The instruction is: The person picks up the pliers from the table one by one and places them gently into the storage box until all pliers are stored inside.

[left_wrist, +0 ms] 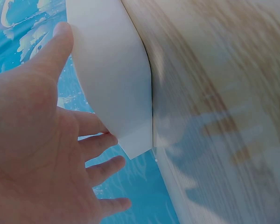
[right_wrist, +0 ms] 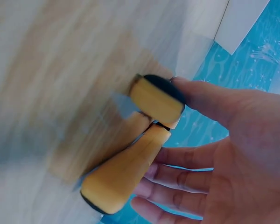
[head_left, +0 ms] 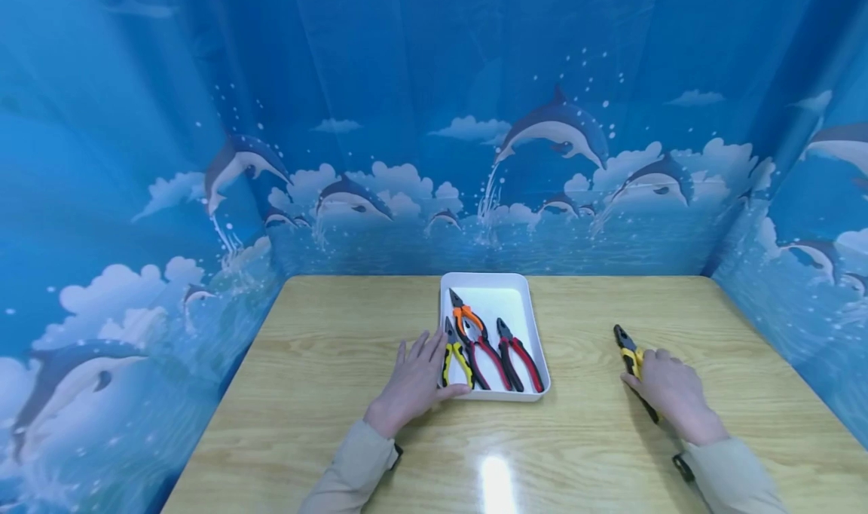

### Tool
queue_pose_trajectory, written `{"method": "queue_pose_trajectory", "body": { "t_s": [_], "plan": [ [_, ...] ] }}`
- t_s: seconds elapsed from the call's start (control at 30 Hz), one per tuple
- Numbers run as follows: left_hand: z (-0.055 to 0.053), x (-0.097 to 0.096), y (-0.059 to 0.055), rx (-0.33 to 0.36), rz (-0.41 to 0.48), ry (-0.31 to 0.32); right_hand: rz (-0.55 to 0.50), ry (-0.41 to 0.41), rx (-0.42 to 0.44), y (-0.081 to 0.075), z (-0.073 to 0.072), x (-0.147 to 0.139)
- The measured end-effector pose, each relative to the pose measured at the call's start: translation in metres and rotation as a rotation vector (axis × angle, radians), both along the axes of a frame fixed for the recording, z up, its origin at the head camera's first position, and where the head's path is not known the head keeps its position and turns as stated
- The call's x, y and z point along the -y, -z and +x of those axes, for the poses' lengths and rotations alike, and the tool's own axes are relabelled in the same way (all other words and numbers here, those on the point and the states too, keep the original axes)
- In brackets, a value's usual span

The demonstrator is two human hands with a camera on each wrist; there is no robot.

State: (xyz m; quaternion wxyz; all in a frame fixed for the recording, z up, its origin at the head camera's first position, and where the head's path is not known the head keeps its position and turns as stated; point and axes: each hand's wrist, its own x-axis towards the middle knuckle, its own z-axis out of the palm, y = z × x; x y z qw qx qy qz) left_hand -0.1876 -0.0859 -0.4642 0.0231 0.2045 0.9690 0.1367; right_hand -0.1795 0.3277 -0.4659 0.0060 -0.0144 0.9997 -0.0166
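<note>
My right hand [head_left: 671, 390] grips yellow-and-black pliers [head_left: 629, 357] at the right of the table. In the right wrist view, the thumb lies against one of the yellow handles [right_wrist: 121, 175] and the fingers are behind them. My left hand [head_left: 415, 378] is at the left edge of a white tray [head_left: 508, 303], fingers spread and fairly straight. Its fingertips are right at the tray wall [left_wrist: 112, 70] in the left wrist view. Inside the tray lie yellow-handled pliers [head_left: 446, 367], orange-handled pliers [head_left: 459, 320] and two red-and-black pliers [head_left: 527, 363], partly overlapping.
The wood-grain table [head_left: 325, 325] carries the tray near its back edge, around the middle. A blue curtain [head_left: 407, 47] printed with dolphins stands behind the table and along both sides. Bright light reflects off the tabletop at the front.
</note>
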Motion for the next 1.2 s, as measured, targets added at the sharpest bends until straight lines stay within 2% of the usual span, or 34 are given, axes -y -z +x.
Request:
{"method": "queue_pose_trajectory", "body": {
  "t_s": [0.37, 0.93, 1.2],
  "plan": [
    [0.003, -0.001, -0.004, 0.001, 0.002, 0.000, 0.026, -0.047, -0.059, 0.002, -0.007, 0.015],
    [0.001, 0.000, -0.003, 0.007, 0.007, 0.000, 0.021, -0.051, -0.048, 0.000, -0.018, 0.034],
    [0.001, 0.000, -0.002, 0.004, 0.003, 0.007, 0.029, -0.036, 0.001, 0.000, -0.025, 0.042]
  ]
}}
